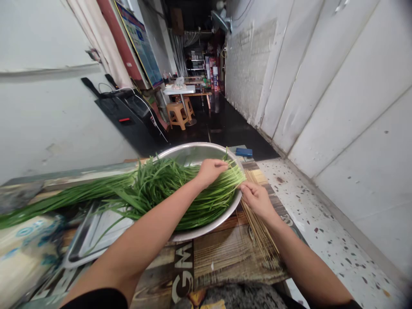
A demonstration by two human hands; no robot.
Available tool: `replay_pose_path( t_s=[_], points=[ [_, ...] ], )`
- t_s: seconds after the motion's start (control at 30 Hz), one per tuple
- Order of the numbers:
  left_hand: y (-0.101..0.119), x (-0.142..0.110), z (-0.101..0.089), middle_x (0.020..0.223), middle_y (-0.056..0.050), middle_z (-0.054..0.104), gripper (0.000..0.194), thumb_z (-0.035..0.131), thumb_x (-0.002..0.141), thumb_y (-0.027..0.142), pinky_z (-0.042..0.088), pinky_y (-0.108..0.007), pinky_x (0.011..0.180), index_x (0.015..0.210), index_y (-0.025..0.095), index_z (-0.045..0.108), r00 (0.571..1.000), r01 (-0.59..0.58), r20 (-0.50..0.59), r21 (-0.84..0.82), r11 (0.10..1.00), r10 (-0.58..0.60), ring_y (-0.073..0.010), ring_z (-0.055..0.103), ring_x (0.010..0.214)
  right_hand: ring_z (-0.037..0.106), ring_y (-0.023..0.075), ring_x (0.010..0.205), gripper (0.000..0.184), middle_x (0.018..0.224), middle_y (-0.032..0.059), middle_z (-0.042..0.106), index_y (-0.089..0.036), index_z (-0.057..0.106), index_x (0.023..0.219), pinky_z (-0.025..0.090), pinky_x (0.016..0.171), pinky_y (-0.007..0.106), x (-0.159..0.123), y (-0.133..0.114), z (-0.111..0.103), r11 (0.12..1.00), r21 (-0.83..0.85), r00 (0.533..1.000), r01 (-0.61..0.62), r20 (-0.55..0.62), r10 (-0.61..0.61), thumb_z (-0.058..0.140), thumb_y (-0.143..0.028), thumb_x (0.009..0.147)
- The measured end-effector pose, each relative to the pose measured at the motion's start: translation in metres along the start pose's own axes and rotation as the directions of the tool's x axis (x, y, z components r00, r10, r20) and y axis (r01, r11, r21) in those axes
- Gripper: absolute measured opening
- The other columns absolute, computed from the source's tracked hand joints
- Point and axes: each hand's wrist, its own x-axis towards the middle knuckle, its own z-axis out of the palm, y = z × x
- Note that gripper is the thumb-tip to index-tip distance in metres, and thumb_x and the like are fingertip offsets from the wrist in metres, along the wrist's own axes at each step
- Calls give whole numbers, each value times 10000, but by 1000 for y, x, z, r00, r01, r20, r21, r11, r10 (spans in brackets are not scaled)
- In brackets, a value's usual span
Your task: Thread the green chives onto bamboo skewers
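Note:
A wide metal bowl (222,213) holds a large heap of green garlic chives (206,210), with their pale stem ends gathered at its right side. Over those stems my left hand (210,171) is closed, its fingertips pinching at the chives near the far right rim. My right hand (256,200) is closed in a pinch just outside the right rim, with its fingertips against the pale ends. Whatever thin thing it may hold is hidden by the fingers. Thin wooden skewers (257,227) lie on the table beneath my right hand.
More long chives (80,195) stretch left across the wood-patterned table (219,262). A metal tray (77,244) and a plastic-wrapped bag (28,249) are at the left. A blue box (243,152) lies behind the bowl. Farther back are stools (177,113) and a white table (183,89).

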Motion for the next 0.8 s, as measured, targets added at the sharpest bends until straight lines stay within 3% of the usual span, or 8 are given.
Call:
replay_pose_path(
  t_s=[0.3, 0.8],
  points=[
    [-1, -2, 4, 845, -67, 724, 216, 657, 683, 293, 495, -302, 795, 819, 140, 726, 999, -14, -47, -22, 1000, 13, -182, 657, 790, 269, 75, 414, 256, 441, -68, 316, -156, 579, 720, 192, 397, 207, -2, -2, 0, 1000, 16, 1000, 11, 7, -11, 471, -360, 830],
    [8, -4, 0, 882, -55, 726, 224, 586, 745, 289, 474, -284, 813, 838, 147, 732, 999, -30, 22, 30, 999, 30, -187, 651, 834, 266, 77, 417, 270, 442, -66, 322, -158, 565, 696, 196, 406, 210, -3, -4, 1, 1000, 21, 1000, 0, 2, 0, 476, -374, 831]
  ],
)
